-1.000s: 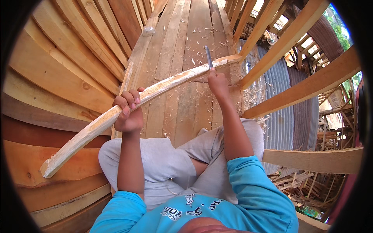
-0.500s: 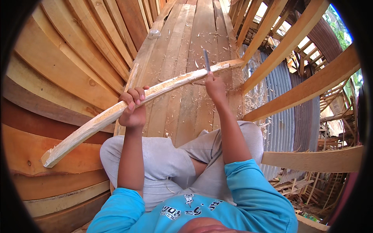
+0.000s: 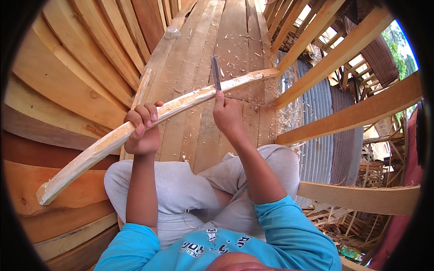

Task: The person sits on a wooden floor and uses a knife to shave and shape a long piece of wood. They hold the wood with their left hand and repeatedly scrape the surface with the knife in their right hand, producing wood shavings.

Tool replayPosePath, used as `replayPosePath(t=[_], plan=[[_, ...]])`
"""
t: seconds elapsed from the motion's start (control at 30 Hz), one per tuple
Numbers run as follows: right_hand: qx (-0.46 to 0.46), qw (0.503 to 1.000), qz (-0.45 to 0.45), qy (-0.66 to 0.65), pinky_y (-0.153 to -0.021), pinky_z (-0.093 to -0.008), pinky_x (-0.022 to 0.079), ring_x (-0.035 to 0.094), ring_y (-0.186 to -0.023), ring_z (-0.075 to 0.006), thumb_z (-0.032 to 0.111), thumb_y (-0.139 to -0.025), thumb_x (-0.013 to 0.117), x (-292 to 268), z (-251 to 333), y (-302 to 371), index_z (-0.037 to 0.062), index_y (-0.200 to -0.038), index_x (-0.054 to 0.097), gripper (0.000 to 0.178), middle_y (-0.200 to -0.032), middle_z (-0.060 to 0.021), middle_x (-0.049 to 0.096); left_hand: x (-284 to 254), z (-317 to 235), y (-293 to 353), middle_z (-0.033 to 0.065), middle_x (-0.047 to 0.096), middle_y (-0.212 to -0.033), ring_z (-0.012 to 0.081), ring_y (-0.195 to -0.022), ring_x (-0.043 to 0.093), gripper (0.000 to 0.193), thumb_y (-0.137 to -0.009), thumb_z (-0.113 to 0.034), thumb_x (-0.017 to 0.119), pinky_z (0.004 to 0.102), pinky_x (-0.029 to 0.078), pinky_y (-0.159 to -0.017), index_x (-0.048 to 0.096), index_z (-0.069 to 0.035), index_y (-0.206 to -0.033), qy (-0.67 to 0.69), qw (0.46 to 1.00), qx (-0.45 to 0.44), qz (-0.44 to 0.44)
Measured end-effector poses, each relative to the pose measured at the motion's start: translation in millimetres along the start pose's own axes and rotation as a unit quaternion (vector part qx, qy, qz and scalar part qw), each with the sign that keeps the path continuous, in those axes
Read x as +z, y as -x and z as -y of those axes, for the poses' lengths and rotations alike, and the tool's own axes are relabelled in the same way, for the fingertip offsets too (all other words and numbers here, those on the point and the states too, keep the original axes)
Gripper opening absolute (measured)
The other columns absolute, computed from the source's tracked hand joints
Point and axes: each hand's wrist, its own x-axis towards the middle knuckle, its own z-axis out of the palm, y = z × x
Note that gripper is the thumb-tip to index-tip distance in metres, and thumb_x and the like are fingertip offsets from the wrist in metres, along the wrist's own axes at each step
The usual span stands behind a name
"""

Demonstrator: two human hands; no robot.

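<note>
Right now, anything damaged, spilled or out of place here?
Wood shavings lie scattered over the plank floor. The curved wooden strip in the left hand has a rough, chipped top edge where the right hand holds a blade. Nothing else stands out.

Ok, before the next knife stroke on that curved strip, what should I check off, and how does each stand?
1. Left hand wrapped around the curved wooden strip: ok.
2. Right hand gripping the knife: ok.
3. Blade pointing away from the body: ok.
4. Left hand apart from the blade: ok.
5. Strip's far end resting on the plank floor: cannot tell.
6. Blade sharpness: cannot tell.
</note>
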Motion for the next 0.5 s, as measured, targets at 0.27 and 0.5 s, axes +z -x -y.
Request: replayPosePath(t=[0.27,0.5], plan=[[-0.017,0.998,-0.021,0.052,-0.063,-0.051,0.045,0.063,-0.066,-0.0436,0.04,-0.1,0.039,-5.7,5.8,-3.6,-0.0063,-0.071,0.063,0.06,-0.067,-0.026,0.063,-3.5,2.8,0.9,-0.0007,0.043,-0.074,0.0177,-0.082,0.047,0.022,-0.079,-0.025,0.063,0.0506,0.033,-0.103,0.042,-0.017,-0.075,-0.003,1.0,-0.001,0.001],[0.103,0.992,-0.067,0.022,-0.067,-0.0504,0.046,0.062,-0.067,-0.0438,0.035,-0.101,0.038,-28.1,-4.2,-29.2,-0.008,-0.071,0.061,0.057,-0.065,-0.0272,0.06,1.5,-0.2,-0.7,-0.002,0.043,-0.074,0.0161,-0.082,0.046,0.023,-0.079,-0.026,0.064,0.0499,0.032,-0.104,0.043,-0.018,-0.075,-0.005,1.0,-0.009,0.007]])
